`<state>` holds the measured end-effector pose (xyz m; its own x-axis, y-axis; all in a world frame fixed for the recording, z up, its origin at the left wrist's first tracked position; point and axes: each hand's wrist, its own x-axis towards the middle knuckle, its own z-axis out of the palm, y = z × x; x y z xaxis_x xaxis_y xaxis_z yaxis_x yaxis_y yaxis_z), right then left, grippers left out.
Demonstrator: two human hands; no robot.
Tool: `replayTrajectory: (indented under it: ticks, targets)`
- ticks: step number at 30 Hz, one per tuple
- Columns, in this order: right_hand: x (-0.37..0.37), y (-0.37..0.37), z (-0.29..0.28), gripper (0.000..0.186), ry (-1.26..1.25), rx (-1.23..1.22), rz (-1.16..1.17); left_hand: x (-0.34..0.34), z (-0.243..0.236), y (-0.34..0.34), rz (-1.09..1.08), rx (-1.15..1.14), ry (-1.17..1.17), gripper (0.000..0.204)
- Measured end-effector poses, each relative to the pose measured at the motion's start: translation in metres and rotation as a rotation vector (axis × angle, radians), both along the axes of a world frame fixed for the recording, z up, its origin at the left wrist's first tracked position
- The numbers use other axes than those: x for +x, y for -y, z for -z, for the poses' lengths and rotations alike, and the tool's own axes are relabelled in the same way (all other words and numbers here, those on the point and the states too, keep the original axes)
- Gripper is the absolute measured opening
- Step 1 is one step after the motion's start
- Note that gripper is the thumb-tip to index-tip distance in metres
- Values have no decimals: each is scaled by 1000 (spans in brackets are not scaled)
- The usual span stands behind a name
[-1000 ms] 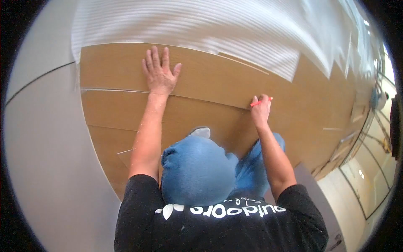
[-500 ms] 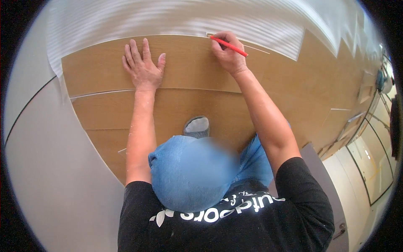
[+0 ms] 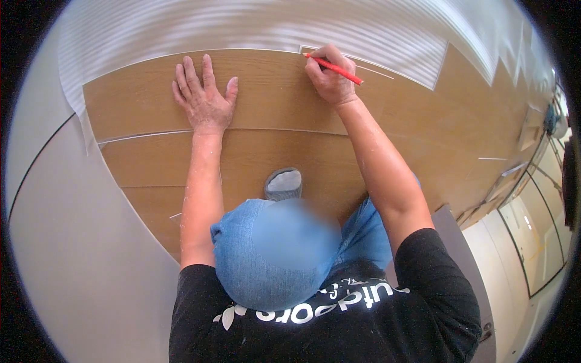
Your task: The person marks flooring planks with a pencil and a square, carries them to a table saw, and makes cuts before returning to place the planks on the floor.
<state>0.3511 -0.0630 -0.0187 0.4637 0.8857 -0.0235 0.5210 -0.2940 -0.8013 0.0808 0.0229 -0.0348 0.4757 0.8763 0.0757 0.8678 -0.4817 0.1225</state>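
Observation:
My left hand (image 3: 204,100) lies flat with its fingers spread on a wood-grain floor plank (image 3: 260,91). Between the fingers of my right hand (image 3: 331,78) is a red pencil (image 3: 342,71), slanting so that its pale tip touches or nearly touches the plank's far edge. Near that tip, partly covered by my right hand, is a small rectangular outline or notch (image 3: 301,49) with a whitish border. From beside the hand a thin white strip (image 3: 375,71) runs rightward along the edge. What lies under my right palm is hidden.
Beyond the plank spreads a translucent white plastic sheet (image 3: 242,27) with rippled light on it. A plain grey-white surface (image 3: 78,242) borders the planks on the left. Scraps of board (image 3: 507,181) lie at the right. My shoe (image 3: 283,183) rests on the planks near my knee.
Both hands keep nearly the same places. The pencil's back end has tilted slightly rightward and down, while its tip stays by the plank's edge. The view has shifted a little.

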Motion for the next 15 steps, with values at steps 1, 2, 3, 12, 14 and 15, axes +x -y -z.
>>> replayTrajectory:
  ticks: [1,2,3,12,14,15]
  targets:
    - [0,0,0,13,4,5,-6,0,0,-1,2,3,5,75]
    - [0,-1,-1,12,8,11,-12,1,0,-1,4,6,10,74]
    - [1,-1,-1,12,8,11,-13,0,-1,-1,4,6,10,74]
    - [4,4,1,11,-44,13,-29,5,-3,0,6,-6,6,75]
    - [4,5,1,10,-25,35,-28,5,-3,1,5,2,-2,75]
    - [4,5,1,10,-25,34,-28,5,-2,2,4,2,-1,75]
